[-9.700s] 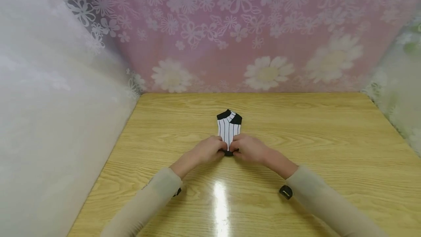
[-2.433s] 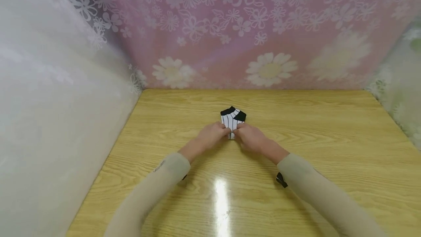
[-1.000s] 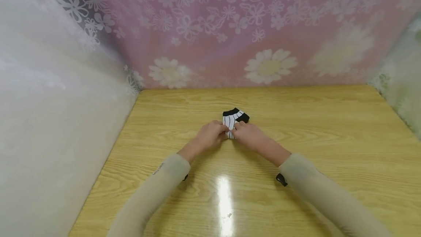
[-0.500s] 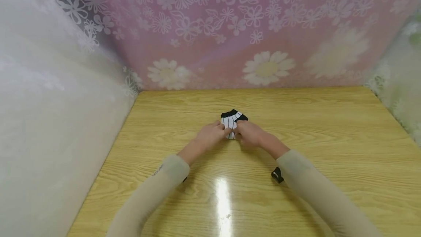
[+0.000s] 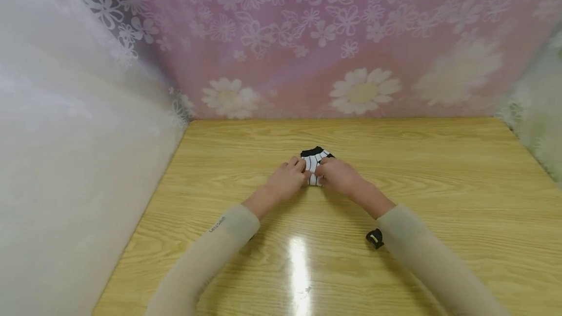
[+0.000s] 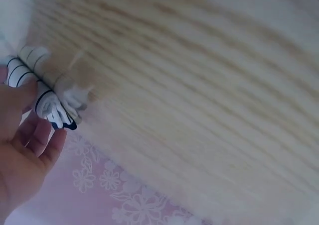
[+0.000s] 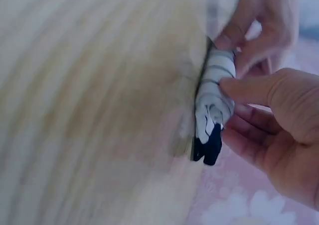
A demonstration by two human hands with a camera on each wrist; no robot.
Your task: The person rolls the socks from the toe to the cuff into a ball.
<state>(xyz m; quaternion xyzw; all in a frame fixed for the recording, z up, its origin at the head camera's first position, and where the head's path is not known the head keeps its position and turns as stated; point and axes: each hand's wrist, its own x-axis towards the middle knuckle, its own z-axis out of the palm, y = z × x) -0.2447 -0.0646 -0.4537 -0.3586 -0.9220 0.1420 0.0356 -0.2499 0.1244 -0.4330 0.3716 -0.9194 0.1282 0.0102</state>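
A white sock point(image 5: 311, 161) with thin dark stripes lies partly rolled up on the wooden table. Its black cuff points away from me, and its black heel is mostly covered by the right hand in the head view. My left hand point(image 5: 287, 179) pinches the near, rolled end from the left, thumb on the roll in the left wrist view. From the right, my right hand point(image 5: 341, 178) grips the same roll. In the right wrist view the thumb presses the coiled sock point(image 7: 213, 98), fingers behind it, with spiral layers showing at its end.
The wood-grain table point(image 5: 417, 169) reaches to a pink flowered backdrop point(image 5: 281, 72). A whitish sheet point(image 5: 79, 135) borders its left side. A black wrist-worn piece point(image 5: 375, 239) shows below the right sleeve.
About ten seconds ago the sock lay nearly flat with its black toe showing at the near end. Its near end is now rolled toward the cuff. Both hands have advanced with it.
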